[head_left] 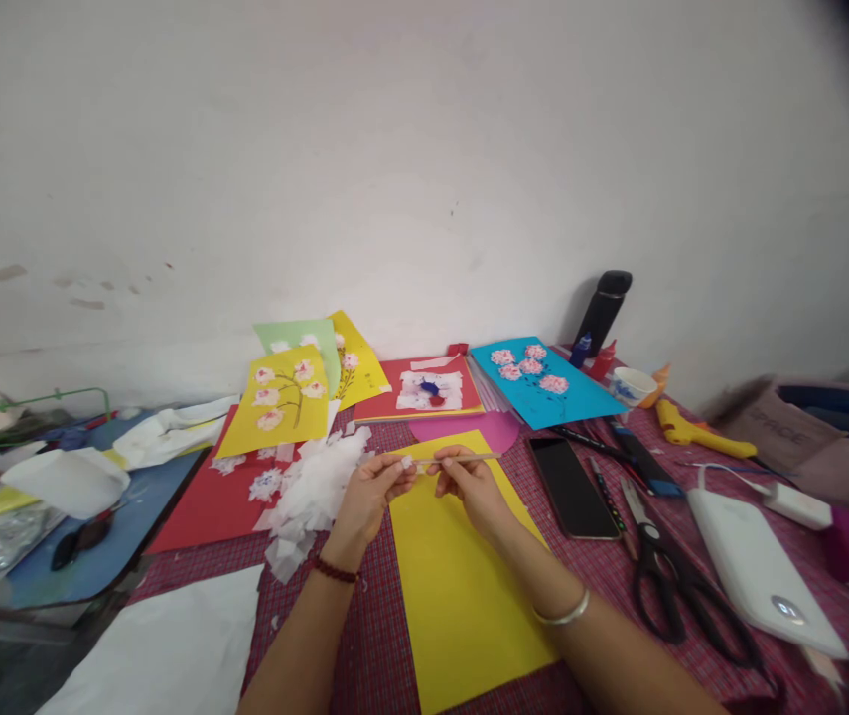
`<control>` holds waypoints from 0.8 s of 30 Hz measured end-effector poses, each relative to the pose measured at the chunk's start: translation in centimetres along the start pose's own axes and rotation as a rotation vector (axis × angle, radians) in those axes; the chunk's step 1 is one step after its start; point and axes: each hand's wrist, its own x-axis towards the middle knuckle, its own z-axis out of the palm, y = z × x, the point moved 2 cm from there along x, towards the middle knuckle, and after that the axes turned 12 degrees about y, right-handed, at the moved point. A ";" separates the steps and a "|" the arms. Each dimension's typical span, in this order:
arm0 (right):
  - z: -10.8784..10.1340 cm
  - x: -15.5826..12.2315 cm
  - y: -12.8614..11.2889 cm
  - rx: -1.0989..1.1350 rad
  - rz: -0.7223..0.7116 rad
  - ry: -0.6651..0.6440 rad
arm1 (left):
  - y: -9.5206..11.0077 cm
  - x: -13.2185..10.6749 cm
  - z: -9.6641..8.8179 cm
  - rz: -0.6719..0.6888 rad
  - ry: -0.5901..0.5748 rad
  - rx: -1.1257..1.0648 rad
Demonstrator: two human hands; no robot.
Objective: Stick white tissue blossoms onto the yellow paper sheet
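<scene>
My right hand (469,485) pinches a thin wooden stick (480,457) that lies nearly level above the yellow sheet (461,586). At the stick's left end, the fingers of my left hand (380,487) close on a small scrap of white tissue paper (407,462). Close by on the left lies a loose heap of white tissue squares (320,477). Under both hands, the yellow sheet shows no picture on its visible part.
Finished-looking flower pictures on yellow card (282,397) and blue card (543,397) lean at the back. A paint-stained tissue (430,390) sits on red card. At right are a phone (571,489), scissors (666,571), a power bank (759,566) and a glue gun (699,435).
</scene>
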 end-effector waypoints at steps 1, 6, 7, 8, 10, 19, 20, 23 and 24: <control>0.0 0.0 0.0 -0.012 -0.007 0.007 | 0.0 0.0 0.0 0.003 -0.003 0.003; 0.0 -0.1 -0.4 -0.112 -0.114 0.108 | -0.5 -0.2 0.5 0.016 -0.022 -0.001; 0.0 -0.1 -0.5 -0.113 -0.125 0.121 | -0.6 -0.3 0.6 0.012 -0.030 -0.001; -0.1 0.0 -0.5 -0.096 -0.123 0.127 | -0.7 -0.3 0.8 0.005 -0.036 -0.001; -0.2 0.1 -0.5 -0.028 -0.081 0.112 | -1.0 -0.3 0.9 -0.009 -0.040 0.004; -0.2 0.3 -0.8 -0.139 -0.107 0.121 | -0.5 0.0 0.6 0.106 0.010 0.084; -0.1 0.3 -0.8 -0.129 -0.117 0.153 | -0.4 -0.1 0.7 0.134 0.011 0.114; 0.3 0.1 -0.9 -0.001 -0.070 0.110 | -0.1 -0.3 1.0 0.154 0.002 0.113; 0.5 0.1 -0.9 0.029 -0.052 0.059 | -0.1 -0.3 1.0 0.134 -0.003 0.085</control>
